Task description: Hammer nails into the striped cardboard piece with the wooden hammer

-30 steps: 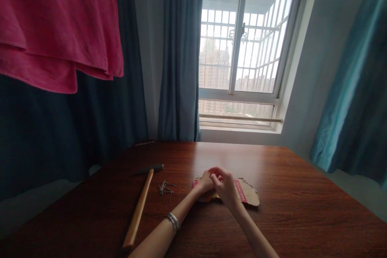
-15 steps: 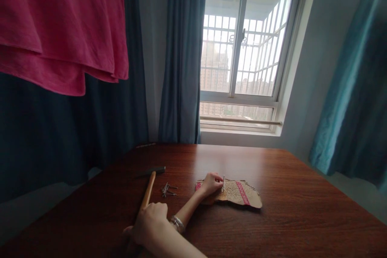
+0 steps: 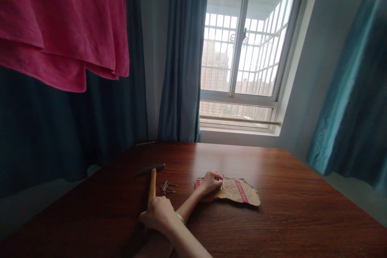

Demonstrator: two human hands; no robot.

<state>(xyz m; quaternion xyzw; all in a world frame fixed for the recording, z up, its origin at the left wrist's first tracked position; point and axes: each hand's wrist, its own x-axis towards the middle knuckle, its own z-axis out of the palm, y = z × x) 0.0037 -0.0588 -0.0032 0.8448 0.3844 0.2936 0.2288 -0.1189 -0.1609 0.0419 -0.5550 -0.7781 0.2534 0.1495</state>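
Observation:
My arms cross, the right over the left. My right hand (image 3: pixel 160 213) is closed round the wooden handle of a hammer (image 3: pixel 152 183), whose dark metal head points away from me at the left. My left hand (image 3: pixel 212 181), reaching to the right, pinches a nail (image 3: pixel 223 178) that stands upright on a flat beige piece (image 3: pixel 250 196). This piece has pink bands, many small dark dots and a notched far edge; its material I cannot make out. Between the hammer and my left hand lie several loose nails (image 3: pixel 168 186). A bracelet (image 3: pixel 181 218) on my left wrist is partly hidden.
Everything lies on a brown wooden table (image 3: pixel 287 225). A pink cloth (image 3: pixel 60 28) hangs at the upper left before blue curtains (image 3: pixel 181 60). Beyond the table's far edge is a barred window (image 3: pixel 238 48). A thin strip (image 3: pixel 145 143) lies at the far left corner.
My right hand has shifted right and slightly away from me, bringing the hammer along, its handle now more upright. My left hand stays at the nail. The view has moved slightly.

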